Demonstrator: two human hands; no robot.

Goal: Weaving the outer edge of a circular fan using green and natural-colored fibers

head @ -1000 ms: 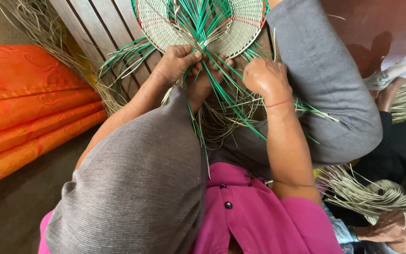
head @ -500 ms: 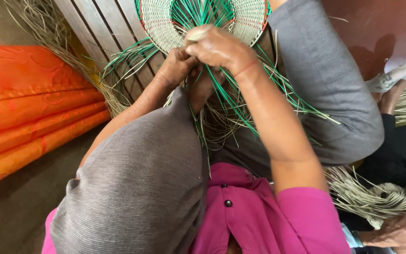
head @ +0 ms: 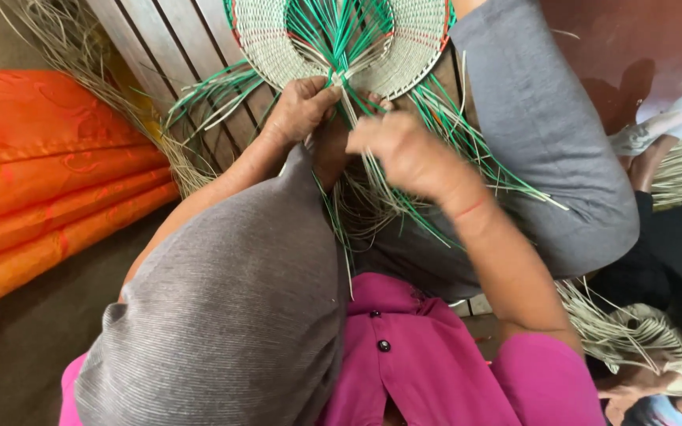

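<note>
- The orange cloth (head: 49, 173) fills the left side of the view, folded in broad bands and lying beside the person's raised grey-clad knee (head: 230, 315).
- A slatted wooden bench (head: 167, 47) runs across the top left; loose pale straw (head: 80, 71) trails over its edge toward the cloth.
- The round woven mat (head: 341, 39) — pale fibre with green and red rings near its rim — lies at the top centre, partly on the bench and touching the person's grey trouser leg (head: 546, 150).
- Long green strands (head: 451, 150) and pale ones fan out from the mat's lower edge, spilling down over the lap between the two arms.
- The right hand (head: 408, 154) hangs just below the mat, fingers curled and pressed together on a bunch of pale strands that run up to the mat's edge; a thin red thread circles the wrist.
- The left hand (head: 301, 106) sits at the mat's lower rim, thumb and fingers pinching the strands where they leave the weave — close beside the right hand, whether touching it I cannot tell.
- At the lower right another person's hand (head: 633, 386) rests among a separate bundle of straw weaving (head: 633, 331), well apart from the mat.
</note>
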